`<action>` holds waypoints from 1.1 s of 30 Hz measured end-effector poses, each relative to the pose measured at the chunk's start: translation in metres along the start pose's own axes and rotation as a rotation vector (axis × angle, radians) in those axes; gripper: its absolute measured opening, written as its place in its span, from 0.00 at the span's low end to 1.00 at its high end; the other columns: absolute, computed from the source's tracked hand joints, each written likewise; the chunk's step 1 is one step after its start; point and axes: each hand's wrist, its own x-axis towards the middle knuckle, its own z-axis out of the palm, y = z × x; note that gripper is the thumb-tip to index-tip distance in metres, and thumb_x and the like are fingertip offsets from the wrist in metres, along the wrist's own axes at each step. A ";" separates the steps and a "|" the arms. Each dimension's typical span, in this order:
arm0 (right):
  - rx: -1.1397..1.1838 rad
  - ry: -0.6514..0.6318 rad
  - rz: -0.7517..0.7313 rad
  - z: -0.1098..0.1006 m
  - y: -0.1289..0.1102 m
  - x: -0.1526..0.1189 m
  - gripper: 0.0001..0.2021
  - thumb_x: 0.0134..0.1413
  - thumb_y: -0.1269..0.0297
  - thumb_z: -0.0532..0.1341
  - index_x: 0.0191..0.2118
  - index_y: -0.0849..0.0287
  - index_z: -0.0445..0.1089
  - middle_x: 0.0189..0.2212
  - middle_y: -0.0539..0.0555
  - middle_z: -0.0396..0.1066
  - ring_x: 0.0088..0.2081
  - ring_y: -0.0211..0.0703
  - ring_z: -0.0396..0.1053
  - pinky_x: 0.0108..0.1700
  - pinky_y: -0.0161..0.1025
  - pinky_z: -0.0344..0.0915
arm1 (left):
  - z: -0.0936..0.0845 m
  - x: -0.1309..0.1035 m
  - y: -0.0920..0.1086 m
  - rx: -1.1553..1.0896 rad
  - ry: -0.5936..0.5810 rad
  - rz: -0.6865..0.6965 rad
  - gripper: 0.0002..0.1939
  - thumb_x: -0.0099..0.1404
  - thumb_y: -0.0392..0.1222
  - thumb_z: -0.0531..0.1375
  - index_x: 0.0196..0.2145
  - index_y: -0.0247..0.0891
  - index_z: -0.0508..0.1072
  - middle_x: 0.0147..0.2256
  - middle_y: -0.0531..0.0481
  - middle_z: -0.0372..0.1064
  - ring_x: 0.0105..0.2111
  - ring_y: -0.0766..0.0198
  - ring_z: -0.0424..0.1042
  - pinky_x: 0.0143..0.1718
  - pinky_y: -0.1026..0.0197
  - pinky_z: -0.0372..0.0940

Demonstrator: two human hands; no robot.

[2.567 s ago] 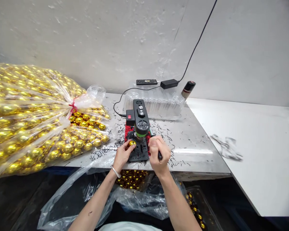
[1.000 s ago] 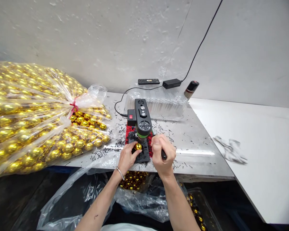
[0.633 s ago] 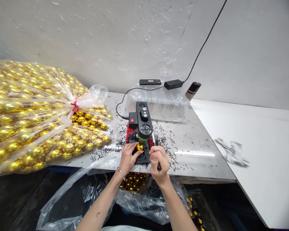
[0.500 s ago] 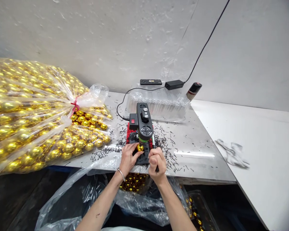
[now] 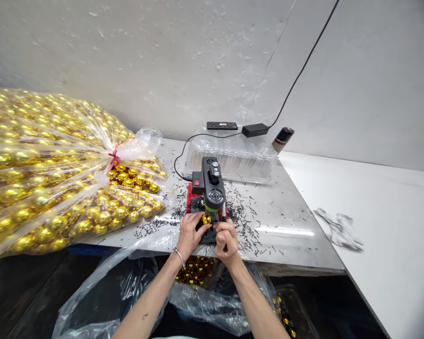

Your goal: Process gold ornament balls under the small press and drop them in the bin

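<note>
A small black machine (image 5: 214, 186) with a red switch stands on a red and black base on the metal table. Under its head sits a shiny gold ball (image 5: 207, 219), which my left hand (image 5: 191, 231) holds between thumb and fingers. My right hand (image 5: 227, 239) is wrapped round the machine's dark lever at the right of the base. Short black bits (image 5: 247, 226) lie scattered on both sides of the machine.
A large clear bag of gold balls (image 5: 49, 174) fills the left. Clear plastic trays (image 5: 233, 157), a black adapter (image 5: 255, 130) and a dark can (image 5: 282, 139) stand behind. White gloves (image 5: 341, 230) lie at right. Gold balls (image 5: 196, 270) sit in an open bag below the table edge.
My right hand has moved slightly left and closer to the machine with the lever. My left hand stays at the gold ball. The whole view has shifted a little.
</note>
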 end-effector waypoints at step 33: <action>0.116 0.045 0.340 -0.018 -0.035 0.055 0.12 0.60 0.76 0.52 0.25 0.58 0.59 0.25 0.49 0.60 0.29 0.36 0.61 0.31 0.36 0.58 | -0.128 0.124 0.000 0.913 0.132 -0.267 0.20 0.61 0.34 0.56 0.52 0.30 0.67 0.55 0.30 0.61 0.52 0.45 0.65 0.51 0.48 0.61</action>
